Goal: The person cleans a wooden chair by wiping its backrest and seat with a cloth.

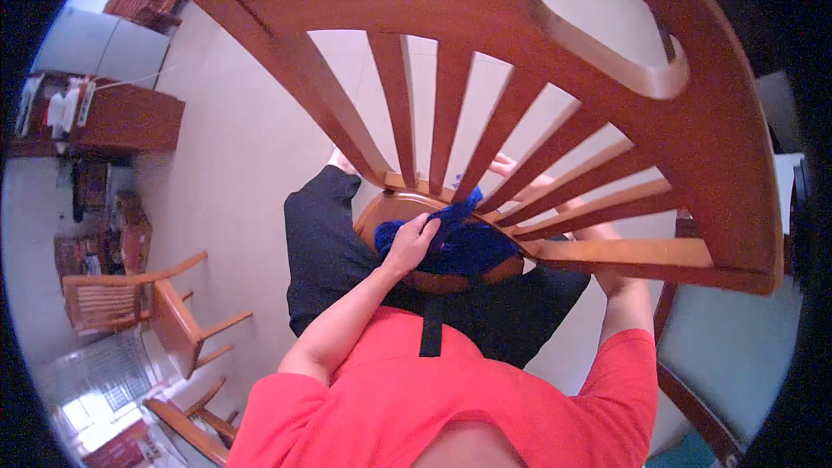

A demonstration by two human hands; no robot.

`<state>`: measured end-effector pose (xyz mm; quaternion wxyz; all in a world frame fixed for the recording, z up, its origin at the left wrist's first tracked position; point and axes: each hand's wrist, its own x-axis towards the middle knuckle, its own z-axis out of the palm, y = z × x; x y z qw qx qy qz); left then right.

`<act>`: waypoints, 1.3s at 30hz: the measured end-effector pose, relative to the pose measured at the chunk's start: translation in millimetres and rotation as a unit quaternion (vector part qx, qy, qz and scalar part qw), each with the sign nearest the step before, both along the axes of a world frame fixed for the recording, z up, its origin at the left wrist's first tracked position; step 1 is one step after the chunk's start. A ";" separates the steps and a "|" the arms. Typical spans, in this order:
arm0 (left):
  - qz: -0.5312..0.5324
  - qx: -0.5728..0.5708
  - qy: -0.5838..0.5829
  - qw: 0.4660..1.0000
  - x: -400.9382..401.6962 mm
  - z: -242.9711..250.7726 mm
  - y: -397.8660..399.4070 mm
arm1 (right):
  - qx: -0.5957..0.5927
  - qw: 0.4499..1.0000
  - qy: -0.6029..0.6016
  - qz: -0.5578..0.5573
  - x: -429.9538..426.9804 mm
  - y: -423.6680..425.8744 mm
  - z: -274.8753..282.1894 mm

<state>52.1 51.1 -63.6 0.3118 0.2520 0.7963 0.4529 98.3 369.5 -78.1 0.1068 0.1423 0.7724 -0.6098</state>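
A wooden chair's slatted backrest [455, 0] rises right before me, and its seat [367, 214] lies between my legs. On that seat rests a bunched dark-blue cloth [478, 250], soft and fuzzy-looking. My left hand [414, 242] grips a twisted part of it, thumb on top. From there the cloth runs up to the foot of the slats and passes between them. My right hand [530, 185] reaches around the right side of the backrest to its far side. Slats cover much of it, so its hold on the cloth cannot be made out.
Another wooden chair [175, 318] stands on the pale floor [227, 208] to the left, with part of one more chair [188, 426] below it. A wooden cabinet [136, 117] is at the upper left. At right is a greenish-grey panel [728, 338] with a dark frame.
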 end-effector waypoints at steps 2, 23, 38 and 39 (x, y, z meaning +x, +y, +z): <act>0.017 0.012 -0.075 0.997 -0.7 0.3 1.8 | 0.017 1.000 0.000 0.004 -4.4 5.0 -4.2; 0.072 -0.057 -0.173 0.981 -15.1 -26.3 9.0 | 0.079 0.996 0.033 -0.003 -4.4 8.5 -16.5; -0.149 -0.113 0.237 0.953 15.0 -9.8 20.3 | 0.167 0.985 0.038 -0.035 26.2 18.9 -33.0; -0.147 -0.096 0.240 0.955 14.5 -11.2 29.2 | 0.182 0.982 0.041 -0.039 30.7 22.0 -37.2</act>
